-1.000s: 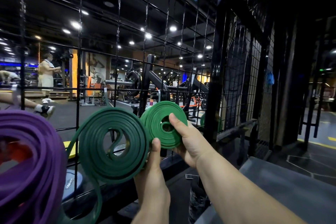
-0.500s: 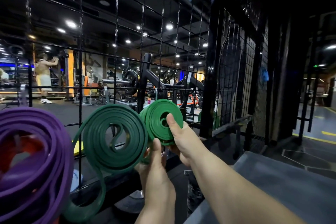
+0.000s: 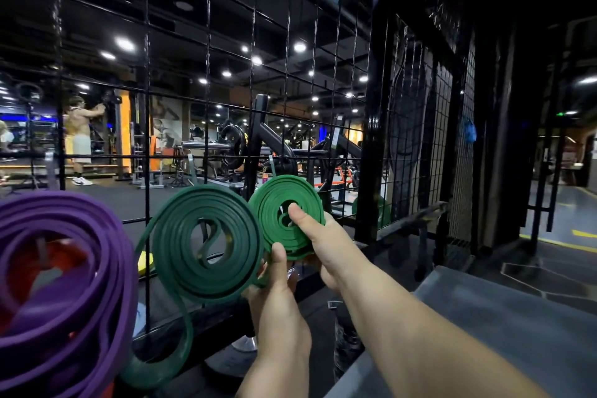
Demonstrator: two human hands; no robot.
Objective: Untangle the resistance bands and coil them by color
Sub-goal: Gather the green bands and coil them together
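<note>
I judge the green coiling nearly done: my left hand (image 3: 277, 310) pinches the lower edge of the dark green coil (image 3: 181, 236), its tail (image 3: 189, 333) hanging loose below-left of the fingers (image 3: 279, 258), my right hand (image 3: 323, 245) clamps the smaller green coil (image 3: 274, 200) thumb-over-centre, so next I must wind that tail in.

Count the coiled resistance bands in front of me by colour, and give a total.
Purple: 1, the purple coil at the left.
Green: 2, the large green coil in the left hand and the small green coil in the right hand.
Total: 3 coils.
Behind the purple one shows something red; cannot tell what.
</note>
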